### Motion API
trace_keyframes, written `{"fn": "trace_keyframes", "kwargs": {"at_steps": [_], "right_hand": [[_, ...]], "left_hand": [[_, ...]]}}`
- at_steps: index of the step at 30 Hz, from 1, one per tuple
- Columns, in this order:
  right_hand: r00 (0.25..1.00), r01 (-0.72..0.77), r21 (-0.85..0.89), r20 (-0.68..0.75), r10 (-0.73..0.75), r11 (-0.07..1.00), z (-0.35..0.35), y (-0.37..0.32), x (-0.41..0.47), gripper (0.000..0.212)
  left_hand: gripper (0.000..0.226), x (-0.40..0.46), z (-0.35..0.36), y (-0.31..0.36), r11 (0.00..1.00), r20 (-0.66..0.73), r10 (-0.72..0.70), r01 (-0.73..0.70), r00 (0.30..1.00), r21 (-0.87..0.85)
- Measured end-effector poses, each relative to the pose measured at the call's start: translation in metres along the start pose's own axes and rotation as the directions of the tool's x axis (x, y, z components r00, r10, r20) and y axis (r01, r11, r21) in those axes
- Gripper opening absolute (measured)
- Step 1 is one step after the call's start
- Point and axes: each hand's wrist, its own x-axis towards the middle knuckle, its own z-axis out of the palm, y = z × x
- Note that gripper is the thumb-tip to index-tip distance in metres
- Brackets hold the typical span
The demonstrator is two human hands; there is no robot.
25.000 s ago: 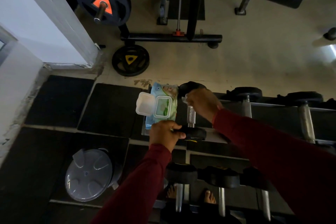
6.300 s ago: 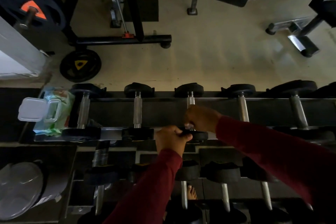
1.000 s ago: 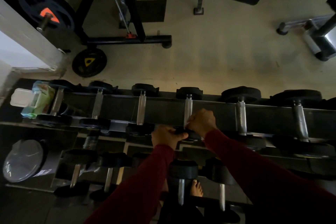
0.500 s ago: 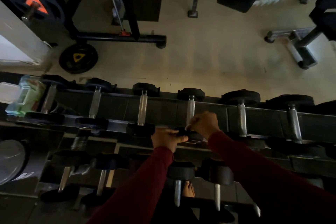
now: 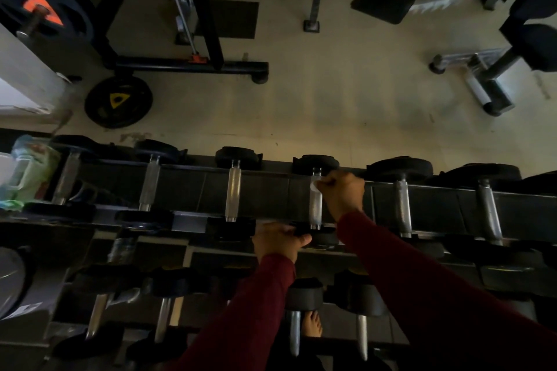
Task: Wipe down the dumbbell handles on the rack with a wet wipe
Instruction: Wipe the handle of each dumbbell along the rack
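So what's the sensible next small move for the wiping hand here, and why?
Probably draw the right hand back down the handle toward the near end. It pinches the wet wipe at the handle's far end, so the bare metal below is next, and the left hand grips the near weight head, steadying it.

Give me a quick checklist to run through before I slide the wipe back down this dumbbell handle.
1. Wet wipe pinched in right hand: ok.
2. Wipe touching the handle at its far end: ok.
3. Left hand steadying the near weight head: ok.
4. Handle below the wipe free of fingers: ok.
5. Wipe still damp: cannot tell.
6. Wipes pack at the rack's left end for a fresh one: ok.
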Motion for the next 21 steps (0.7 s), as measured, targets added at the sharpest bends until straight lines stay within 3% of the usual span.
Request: {"fn": "trace_keyframes", "kwargs": {"at_steps": [2, 5, 10, 14, 17, 21], "right_hand": [[0.986, -0.136, 0.149, -0.071, 0.148, 0.979, 0.004, -0.005, 0.007, 0.011], [0.903, -0.351, 0.394, -0.096, 0.418, 0.849, 0.008, -0.011, 0.009, 0.013], [0.772, -0.508, 0.681, 0.089, 0.629, 0.527, 0.003, -0.016, 0.008, 0.017], [0.635, -0.639, 0.703, 0.252, 0.730, 0.313, -0.001, -0.013, 0.008, 0.017], [0.627, -0.675, 0.668, 0.294, 0.722, 0.314, -0.001, -0.008, 0.014, 0.018], [0.739, -0.603, 0.593, 0.162, 0.654, 0.534, 0.007, -0.008, 0.014, 0.010]], "left_hand": [[0.023, 0.000, 0.004, -0.001, 0.992, -0.007, -0.060, 0.059, 0.998, -0.113], [0.025, -0.002, 0.007, -0.002, 0.971, -0.024, -0.100, 0.093, 0.995, -0.218], [0.029, -0.001, 0.011, -0.005, 0.943, -0.043, -0.140, 0.120, 0.989, -0.309], [0.027, -0.001, 0.011, -0.005, 0.935, -0.044, -0.131, 0.109, 0.990, -0.338], [0.027, -0.001, 0.011, -0.005, 0.932, -0.057, -0.139, 0.111, 0.989, -0.346], [0.026, -0.002, 0.011, -0.005, 0.940, -0.066, -0.127, 0.098, 0.990, -0.328]]}}
